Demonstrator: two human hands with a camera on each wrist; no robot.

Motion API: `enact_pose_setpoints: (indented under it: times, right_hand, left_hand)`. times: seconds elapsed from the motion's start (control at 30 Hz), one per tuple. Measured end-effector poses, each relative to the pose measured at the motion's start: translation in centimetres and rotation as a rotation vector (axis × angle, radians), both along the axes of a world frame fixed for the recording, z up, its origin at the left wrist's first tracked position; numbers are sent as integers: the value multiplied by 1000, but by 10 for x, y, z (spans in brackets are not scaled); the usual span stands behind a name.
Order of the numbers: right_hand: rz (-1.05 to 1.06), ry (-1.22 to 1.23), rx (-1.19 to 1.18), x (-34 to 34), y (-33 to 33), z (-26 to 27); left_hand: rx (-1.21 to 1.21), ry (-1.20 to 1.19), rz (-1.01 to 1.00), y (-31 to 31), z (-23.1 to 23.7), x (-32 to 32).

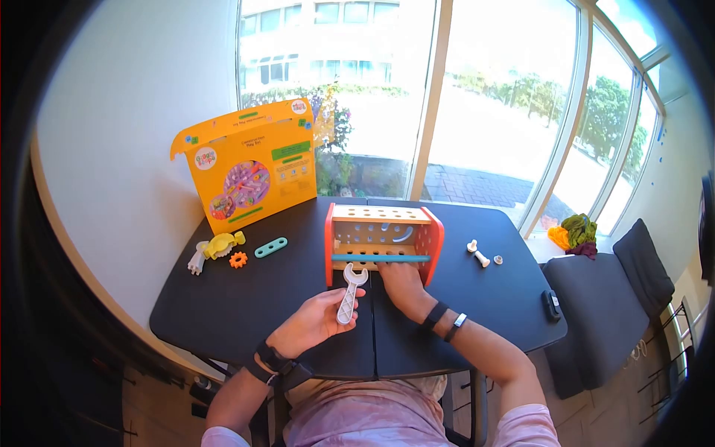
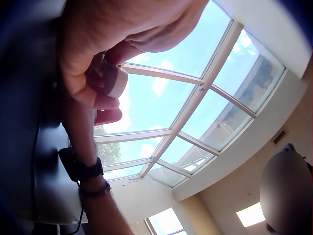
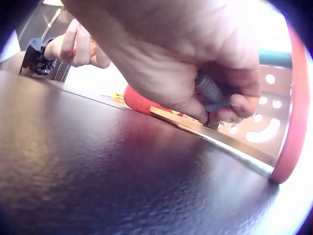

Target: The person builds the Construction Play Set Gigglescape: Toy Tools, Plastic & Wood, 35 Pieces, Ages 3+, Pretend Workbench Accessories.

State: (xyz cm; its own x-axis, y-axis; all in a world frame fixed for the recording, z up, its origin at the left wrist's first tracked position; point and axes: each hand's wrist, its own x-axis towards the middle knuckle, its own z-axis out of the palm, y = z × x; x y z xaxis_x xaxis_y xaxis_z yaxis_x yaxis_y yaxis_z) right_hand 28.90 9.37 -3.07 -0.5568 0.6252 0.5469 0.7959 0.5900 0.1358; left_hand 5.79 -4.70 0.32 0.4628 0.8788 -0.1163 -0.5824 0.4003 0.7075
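Observation:
A toy toolbox [image 1: 436,242] with red end panels, perforated wooden boards and a teal bar [image 1: 342,258] stands in the middle of the dark table. My left hand [image 1: 319,322] holds a pale toy wrench [image 1: 347,299] by its handle, its open jaw pointing up at the toolbox front. In the left wrist view only the wrench's end shows between the fingers. My right hand [image 1: 401,287] reaches into the toolbox under the teal bar. There its fingers pinch a dark grey threaded bolt [image 3: 210,90], close over the bottom board [image 3: 230,139]; the fingers partly hide the bolt.
On the table's left lie a yellow toy piece [image 1: 222,244], an orange gear [image 1: 237,260] and a teal strip with holes [image 1: 271,247]. A yellow carton [image 1: 287,194] stands behind. At right are wooden bolts [image 1: 481,258], a small nut [image 1: 498,260] and a black device [image 1: 551,305].

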Motion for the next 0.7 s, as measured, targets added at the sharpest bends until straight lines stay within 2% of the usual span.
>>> enact_pose_setpoints:
  times: [0.1, 0.2, 0.3, 0.4, 0.6, 0.7]
  right_hand:
    - [68, 45, -134, 8, -6, 8]
    - [278, 297, -349, 17, -16, 21]
    - [337, 427, -456, 18, -47, 56]
    - [370, 503, -411, 16, -64, 76]
    - [372, 458, -375, 19, -69, 78]
    - [370, 517, -271, 18, -71, 81]
  left_hand:
    - [-9, -10, 6, 1, -3, 2]
    - [-13, 12, 22, 1, -6, 4]
    - [-13, 38, 11, 1, -11, 7]
    - [1, 74, -12, 0, -12, 13]
    - [47, 157, -25, -6, -2, 24]
    - [51, 186, -24, -8, 2, 26]
